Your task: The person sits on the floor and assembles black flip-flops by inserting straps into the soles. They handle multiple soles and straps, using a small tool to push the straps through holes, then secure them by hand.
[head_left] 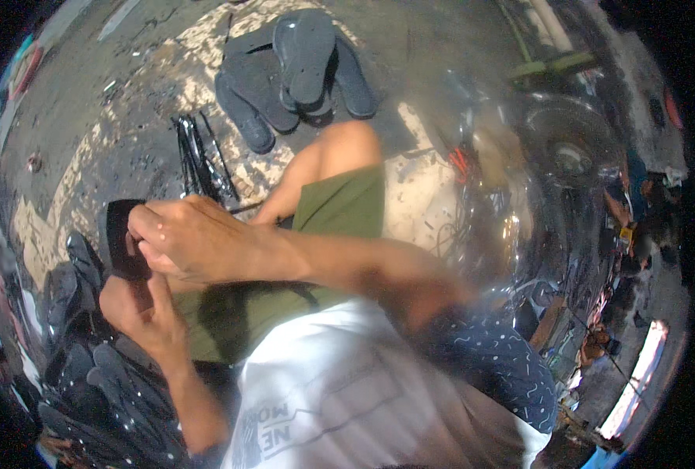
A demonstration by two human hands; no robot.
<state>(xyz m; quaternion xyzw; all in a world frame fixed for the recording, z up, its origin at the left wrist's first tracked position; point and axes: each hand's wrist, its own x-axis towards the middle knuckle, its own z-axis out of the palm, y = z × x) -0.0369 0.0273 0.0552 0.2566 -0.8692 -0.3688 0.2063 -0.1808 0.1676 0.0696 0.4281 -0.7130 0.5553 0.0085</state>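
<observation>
My left hand (145, 316) grips a flat black piece (116, 234) from below. It looks like a sandal sole, standing on edge to the left of my hands. My right hand (187, 238) is closed in front of it, its fingertips against the black surface. Whatever the right fingers pinch is hidden. Just beyond the right hand, a bundle of thin, shiny black strips (199, 156) lies on the ground. My bent leg in green shorts (339, 203) is beneath my right forearm.
Several dark grey sandal soles (304, 62) lie heaped on the stained floor ahead. More dark soles (120, 383) are piled at my lower left. Over on the right are a wheel (570, 152), a red bundle (461, 164) and assorted clutter.
</observation>
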